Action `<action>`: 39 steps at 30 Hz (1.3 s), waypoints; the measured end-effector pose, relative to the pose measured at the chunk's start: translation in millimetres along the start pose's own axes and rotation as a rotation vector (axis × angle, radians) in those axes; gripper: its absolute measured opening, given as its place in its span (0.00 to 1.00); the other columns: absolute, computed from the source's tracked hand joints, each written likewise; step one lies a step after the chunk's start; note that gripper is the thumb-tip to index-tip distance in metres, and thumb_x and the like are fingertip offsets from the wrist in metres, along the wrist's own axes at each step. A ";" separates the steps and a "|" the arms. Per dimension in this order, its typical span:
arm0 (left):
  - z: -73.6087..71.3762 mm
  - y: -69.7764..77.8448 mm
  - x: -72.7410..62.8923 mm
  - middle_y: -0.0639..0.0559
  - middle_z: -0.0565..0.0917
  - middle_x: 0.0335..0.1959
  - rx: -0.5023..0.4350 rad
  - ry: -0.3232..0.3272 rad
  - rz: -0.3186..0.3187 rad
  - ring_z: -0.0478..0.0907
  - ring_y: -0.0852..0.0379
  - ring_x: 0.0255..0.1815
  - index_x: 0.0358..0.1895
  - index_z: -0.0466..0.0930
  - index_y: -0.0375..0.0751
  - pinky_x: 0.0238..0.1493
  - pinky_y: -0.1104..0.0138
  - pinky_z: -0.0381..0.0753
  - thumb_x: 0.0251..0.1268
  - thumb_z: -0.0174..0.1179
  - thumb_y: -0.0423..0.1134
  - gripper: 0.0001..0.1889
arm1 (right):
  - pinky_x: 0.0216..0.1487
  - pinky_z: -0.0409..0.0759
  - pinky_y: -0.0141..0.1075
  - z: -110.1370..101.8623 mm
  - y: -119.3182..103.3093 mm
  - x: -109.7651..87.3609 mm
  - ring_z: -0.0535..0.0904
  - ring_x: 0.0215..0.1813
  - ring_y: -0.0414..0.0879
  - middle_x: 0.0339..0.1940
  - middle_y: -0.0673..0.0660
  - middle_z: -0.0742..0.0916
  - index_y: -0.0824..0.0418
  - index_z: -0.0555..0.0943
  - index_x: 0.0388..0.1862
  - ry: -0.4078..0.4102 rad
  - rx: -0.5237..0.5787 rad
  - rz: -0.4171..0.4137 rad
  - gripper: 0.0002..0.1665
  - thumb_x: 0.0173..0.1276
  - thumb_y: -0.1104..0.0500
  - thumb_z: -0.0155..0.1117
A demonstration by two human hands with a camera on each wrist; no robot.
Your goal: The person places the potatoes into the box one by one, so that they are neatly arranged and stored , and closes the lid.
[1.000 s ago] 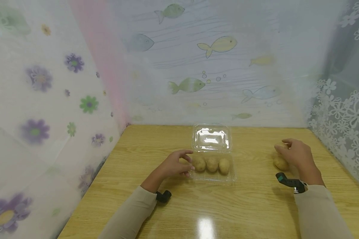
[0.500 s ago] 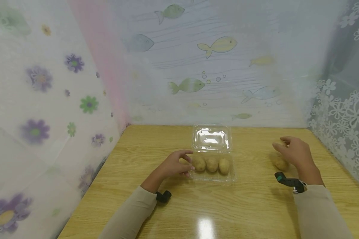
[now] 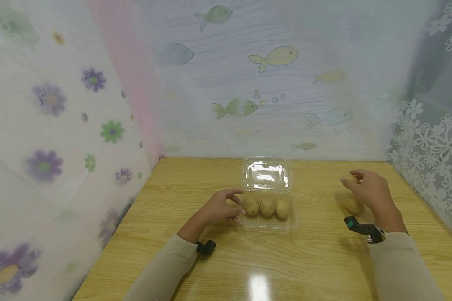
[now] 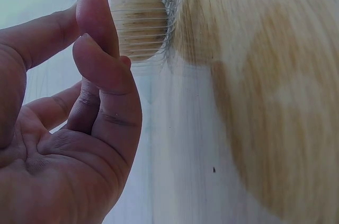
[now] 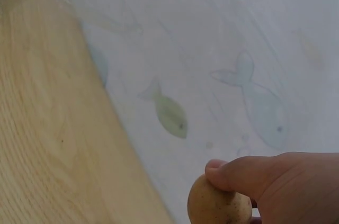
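Note:
Three potatoes (image 3: 267,207) lie side by side in the base of a clear plastic clamshell box (image 3: 268,225), its lid (image 3: 266,174) folded back on the table. At the box's left edge my left hand (image 3: 220,207) touches the side with its fingertips, the fingers apart; the left wrist view shows them against the ribbed wall. My right hand (image 3: 373,190) holds a potato (image 5: 212,203) between thumb and fingers, mostly hidden in the head view. Another potato (image 3: 354,206) is just below that hand.
The wooden table (image 3: 305,259) ends at a back curtain (image 3: 226,133) printed with fish. Flowered sheets (image 3: 60,167) hang at both sides. Each wrist carries a small black camera (image 3: 206,247).
My right hand has moved slightly left and farther back with its potato, uncovering more of the potato below. The left hand and the box stay in place.

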State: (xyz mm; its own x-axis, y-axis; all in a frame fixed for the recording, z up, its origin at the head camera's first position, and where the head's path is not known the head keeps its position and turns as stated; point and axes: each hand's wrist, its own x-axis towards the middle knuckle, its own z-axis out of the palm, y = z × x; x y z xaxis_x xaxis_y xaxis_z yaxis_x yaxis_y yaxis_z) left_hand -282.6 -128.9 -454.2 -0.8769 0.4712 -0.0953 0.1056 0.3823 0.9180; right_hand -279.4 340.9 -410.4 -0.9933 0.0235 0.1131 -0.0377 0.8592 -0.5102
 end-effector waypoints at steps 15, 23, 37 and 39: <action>0.4 -1.2 0.9 0.50 0.81 0.55 0.008 0.007 0.002 0.90 0.46 0.30 0.76 0.70 0.52 0.32 0.62 0.87 0.64 0.74 0.42 0.37 | 0.50 0.79 0.65 -1.7 -11.5 -1.0 0.76 0.62 0.75 0.66 0.81 0.76 0.74 0.67 0.76 0.010 -0.018 -0.029 0.46 0.81 0.36 0.52; 0.4 -0.8 0.5 0.50 0.81 0.56 -0.001 0.008 -0.005 0.90 0.45 0.30 0.76 0.70 0.52 0.33 0.60 0.88 0.64 0.75 0.42 0.37 | 0.48 0.82 0.63 -1.6 -16.9 0.0 0.78 0.61 0.74 0.66 0.80 0.77 0.73 0.68 0.75 0.013 -0.004 -0.044 0.45 0.80 0.36 0.53; -0.7 -2.3 1.2 0.50 0.81 0.56 -0.001 0.001 0.002 0.90 0.46 0.30 0.76 0.70 0.52 0.32 0.61 0.87 0.64 0.74 0.42 0.37 | 0.47 0.83 0.62 1.2 -28.7 1.1 0.79 0.60 0.73 0.65 0.78 0.78 0.73 0.70 0.74 0.052 -0.014 -0.078 0.44 0.79 0.36 0.55; -0.7 -2.5 1.4 0.50 0.81 0.56 -0.002 0.002 -0.001 0.90 0.46 0.30 0.76 0.70 0.52 0.33 0.61 0.87 0.64 0.74 0.42 0.37 | 0.47 0.83 0.63 1.5 -29.7 1.2 0.79 0.60 0.73 0.65 0.78 0.79 0.72 0.71 0.74 0.058 -0.015 -0.081 0.44 0.79 0.36 0.55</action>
State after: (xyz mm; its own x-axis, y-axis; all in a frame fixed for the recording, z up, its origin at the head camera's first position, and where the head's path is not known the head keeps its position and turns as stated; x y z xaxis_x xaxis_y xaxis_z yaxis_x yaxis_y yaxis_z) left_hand -284.5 -129.7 -456.4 -0.8777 0.4695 -0.0957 0.1036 0.3810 0.9188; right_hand -279.7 314.7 -396.4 -0.9790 -0.0174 0.2031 -0.1158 0.8673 -0.4841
